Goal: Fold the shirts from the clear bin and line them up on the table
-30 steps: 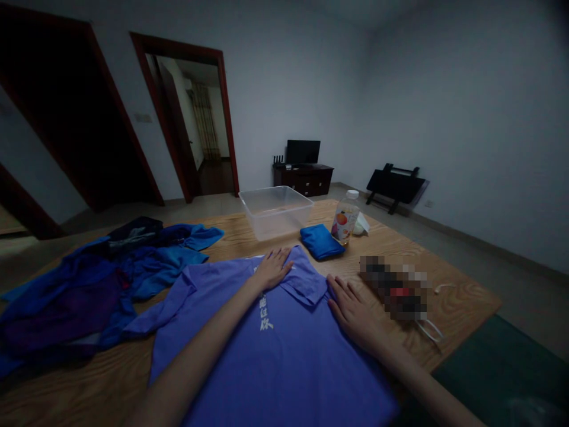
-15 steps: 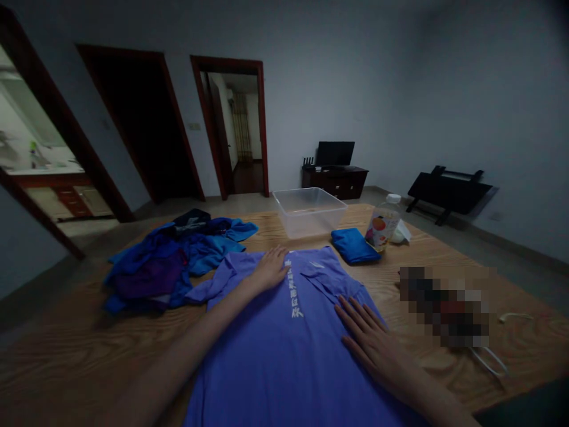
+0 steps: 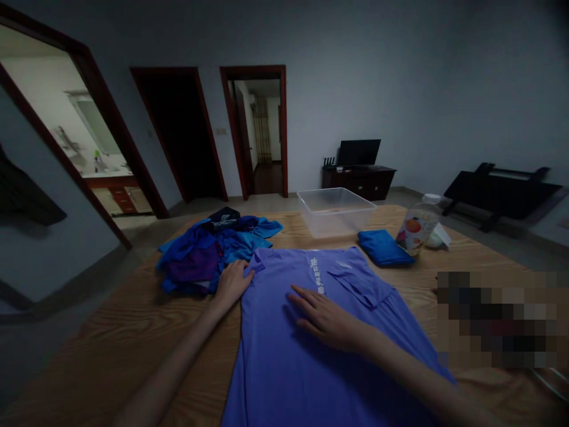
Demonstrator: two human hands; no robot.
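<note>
A purple-blue polo shirt (image 3: pixel 284 362) with white lettering lies spread on the wooden table (image 3: pixel 111 356), collar away from me. My left hand (image 3: pixel 232 283) rests at the shirt's left shoulder edge, fingers curled onto the folded-in sleeve. My right hand (image 3: pixel 322 317) lies flat and open on the chest of the shirt, fingers pointing left. A pile of blue and purple clothes (image 3: pixel 208 255) sits just beyond my left hand.
A clear plastic tub (image 3: pixel 335 210) stands at the table's far side. Beside it lie a folded blue garment (image 3: pixel 384 248), a plastic bottle (image 3: pixel 416 228) and a pixelated object (image 3: pixel 498 320). Doorways, a TV stand (image 3: pixel 359 178) and a black folded stand (image 3: pixel 502 193) line the walls.
My left hand has moved left from the collar to the shirt's left sleeve. My right hand has slid from the right side to the middle of the chest. The view has turned left.
</note>
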